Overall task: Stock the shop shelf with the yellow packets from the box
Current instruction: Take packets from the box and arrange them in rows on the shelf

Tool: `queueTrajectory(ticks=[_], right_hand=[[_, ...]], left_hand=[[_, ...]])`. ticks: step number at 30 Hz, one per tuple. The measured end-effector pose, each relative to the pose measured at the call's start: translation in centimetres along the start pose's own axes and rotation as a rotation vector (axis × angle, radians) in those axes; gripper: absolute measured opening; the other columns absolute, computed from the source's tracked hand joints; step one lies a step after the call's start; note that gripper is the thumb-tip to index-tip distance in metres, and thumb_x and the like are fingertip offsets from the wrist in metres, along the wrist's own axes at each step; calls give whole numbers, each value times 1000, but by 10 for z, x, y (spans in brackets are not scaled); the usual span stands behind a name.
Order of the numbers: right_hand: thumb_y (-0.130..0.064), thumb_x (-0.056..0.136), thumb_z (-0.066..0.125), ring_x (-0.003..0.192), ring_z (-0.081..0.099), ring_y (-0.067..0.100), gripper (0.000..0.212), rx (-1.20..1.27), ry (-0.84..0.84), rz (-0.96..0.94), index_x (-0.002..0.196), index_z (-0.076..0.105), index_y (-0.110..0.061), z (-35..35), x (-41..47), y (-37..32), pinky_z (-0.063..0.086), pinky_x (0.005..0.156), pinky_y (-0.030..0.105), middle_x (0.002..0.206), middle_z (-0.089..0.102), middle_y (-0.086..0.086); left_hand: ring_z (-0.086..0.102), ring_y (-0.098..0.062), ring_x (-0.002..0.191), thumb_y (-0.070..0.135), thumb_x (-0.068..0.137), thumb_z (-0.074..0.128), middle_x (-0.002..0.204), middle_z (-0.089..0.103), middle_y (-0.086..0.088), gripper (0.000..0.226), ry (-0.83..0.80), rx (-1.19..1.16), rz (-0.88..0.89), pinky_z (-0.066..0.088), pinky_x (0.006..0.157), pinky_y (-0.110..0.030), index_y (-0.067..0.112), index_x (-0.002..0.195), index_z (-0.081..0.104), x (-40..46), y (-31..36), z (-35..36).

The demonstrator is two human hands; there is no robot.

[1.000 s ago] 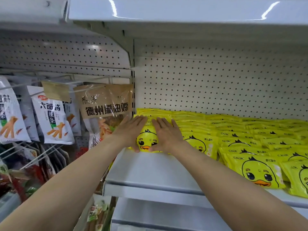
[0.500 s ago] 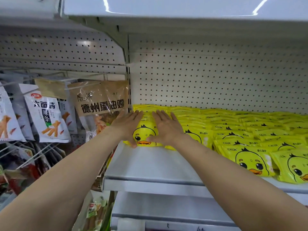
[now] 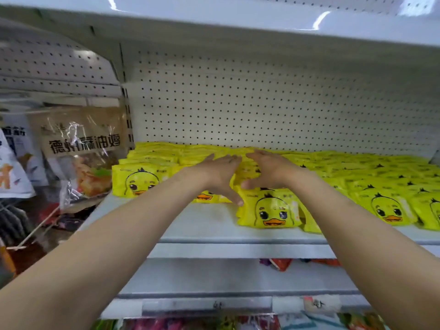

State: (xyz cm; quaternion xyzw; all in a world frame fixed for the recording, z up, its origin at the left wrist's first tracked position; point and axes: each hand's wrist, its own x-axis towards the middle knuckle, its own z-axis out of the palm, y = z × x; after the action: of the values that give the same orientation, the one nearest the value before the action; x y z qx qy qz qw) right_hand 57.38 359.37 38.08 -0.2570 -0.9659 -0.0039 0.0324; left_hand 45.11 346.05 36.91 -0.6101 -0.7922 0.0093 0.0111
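Head | left hand [image 3: 215, 173], right hand [image 3: 266, 170] fingers spread flat | yellow packets [image 3: 270, 208] duck-faces frontward

We read 德州麻油鸡 on the brown bag [image 3: 82, 148] left of the shelf [image 3: 214, 225]; print on the yellow packets [image 3: 271, 208] is illegible.

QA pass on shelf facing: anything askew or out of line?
Front packets are uneven. The duck packet by the right hand sits further forward than the leftmost packet. Nothing looks spilled or torn.
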Motion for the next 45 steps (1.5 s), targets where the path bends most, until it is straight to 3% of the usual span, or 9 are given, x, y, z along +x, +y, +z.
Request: queueTrajectory(ticks=[6, 13, 22, 33, 39, 45], right_hand=[[-72, 65, 74, 153, 4, 16, 122, -20, -173, -26, 158, 9, -29, 24, -36, 67, 14, 123, 42, 166, 1, -3], [-73, 60, 76, 153, -7, 16, 134, -33, -150, -165, 158, -1, -26, 53, -36, 84, 2, 124, 48, 166, -6, -1], [-71, 59, 78, 153, -3, 18, 135, -77, 2, -218, 158, 1, -23, 59, -3, 84, 3, 123, 48, 167, -1, 2], [-65, 59, 82, 153, 5, 18, 134, -154, 148, -169, 158, 3, -22, 59, 43, 83, 11, 123, 48, 166, 7, -1], [-67, 55, 83, 152, -11, 14, 144, -100, -1, -161, 157, -11, -26, 56, 35, 104, 2, 124, 46, 165, -13, -4], [-63, 52, 86, 152, -8, 14, 146, -94, -23, -132, 157, -10, -29, 54, 40, 106, 4, 124, 44, 166, -10, -5]], left_hand=[[-6, -15, 150, 72, 60, 75, 164, -5, -1, 138, -150, -2, -11, -1, 122, -47, 18, 155, -10, 31, 60, 16], [-13, -17, 149, 64, 58, 81, 163, -14, -3, 146, -179, 105, -168, -4, 121, -47, 15, 152, -19, 35, 81, 31], [-14, -18, 149, 63, 57, 81, 163, -12, -5, 146, -29, 226, -216, -6, 121, -47, 11, 153, -15, 56, 71, 37], [-13, -21, 150, 63, 68, 75, 163, -12, -7, 133, 147, 270, -251, -4, 121, -49, 9, 153, -12, 95, 46, 52], [-14, -26, 149, 63, 62, 78, 162, -15, -11, 143, 70, 228, -245, -4, 120, -52, 6, 152, -17, 96, 48, 52], [-12, -28, 150, 67, 56, 79, 162, -15, -12, 149, 61, 184, -261, -2, 119, -56, 7, 151, -18, 104, 46, 51]])
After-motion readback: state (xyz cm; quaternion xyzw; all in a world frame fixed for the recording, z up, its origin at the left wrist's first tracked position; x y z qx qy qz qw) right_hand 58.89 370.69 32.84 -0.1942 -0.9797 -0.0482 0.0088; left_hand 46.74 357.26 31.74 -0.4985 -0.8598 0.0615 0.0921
